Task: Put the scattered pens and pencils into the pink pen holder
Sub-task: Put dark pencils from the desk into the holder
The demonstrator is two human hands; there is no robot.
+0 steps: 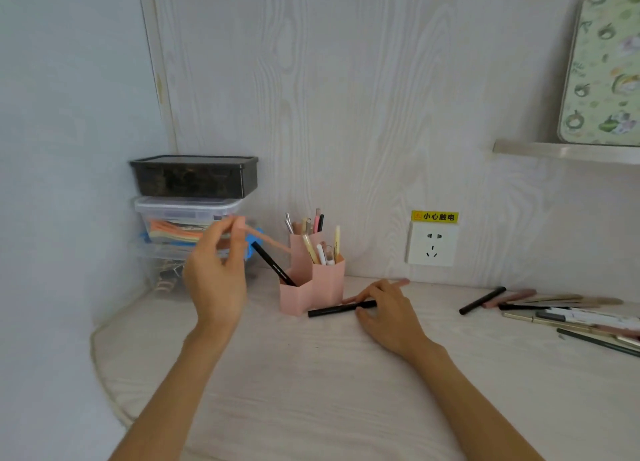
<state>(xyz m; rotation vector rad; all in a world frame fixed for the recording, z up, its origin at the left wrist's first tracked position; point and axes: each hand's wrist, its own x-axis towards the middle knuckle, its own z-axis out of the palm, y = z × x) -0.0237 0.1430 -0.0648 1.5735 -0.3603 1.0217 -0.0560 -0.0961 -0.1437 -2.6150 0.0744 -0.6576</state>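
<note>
Left hand (215, 280): raised left of the pink pen holder (311, 284), grip pinching a pink pencil (266, 239) near its upper end; the blurred pencil slants toward the holder.
Right hand (388, 310): low on the surface (311, 391), grip pressed on a black pen (341, 308) lying just in front of the holder.
Holder: several pens upright in its rear compartments, one black pen leaning in the front left one.
Scattered pens (561, 313): loose pile at far right.
</note>
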